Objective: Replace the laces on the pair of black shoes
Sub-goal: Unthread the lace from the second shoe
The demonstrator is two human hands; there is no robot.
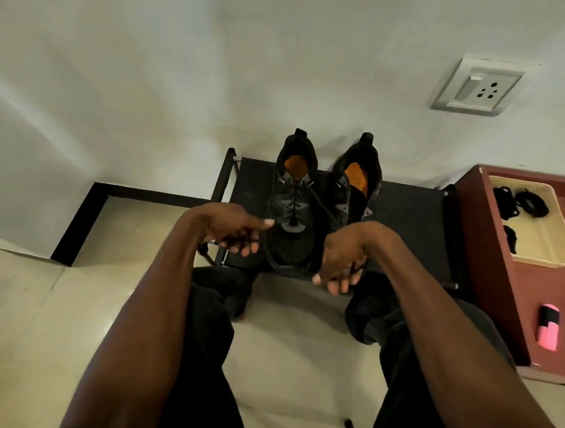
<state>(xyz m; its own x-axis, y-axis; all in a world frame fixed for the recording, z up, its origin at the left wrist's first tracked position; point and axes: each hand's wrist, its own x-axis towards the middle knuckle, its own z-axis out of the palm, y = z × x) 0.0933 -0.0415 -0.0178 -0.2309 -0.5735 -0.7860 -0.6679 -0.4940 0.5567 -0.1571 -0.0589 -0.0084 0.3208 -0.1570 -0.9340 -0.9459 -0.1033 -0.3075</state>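
Soft, even indoor light; faint shadows on the wall (151,76). Wide-angle distortion bends the edges; slight motion blur softens the hands and the frame's lower margin.

The right hand (339,266) covers the right shoe's (357,188) toe; the cream tray (553,260), perhaps holding laces, runs off frame.

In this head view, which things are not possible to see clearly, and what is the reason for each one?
- Left hand and right hand: motion blur and curled fingers hide how they grip the lace.
- Left shoe: its toe edge merges with the dark rack.
- Right shoe: its front is behind the right hand.
- Dark items in the cream tray: too small; the frame edge cuts the tray.
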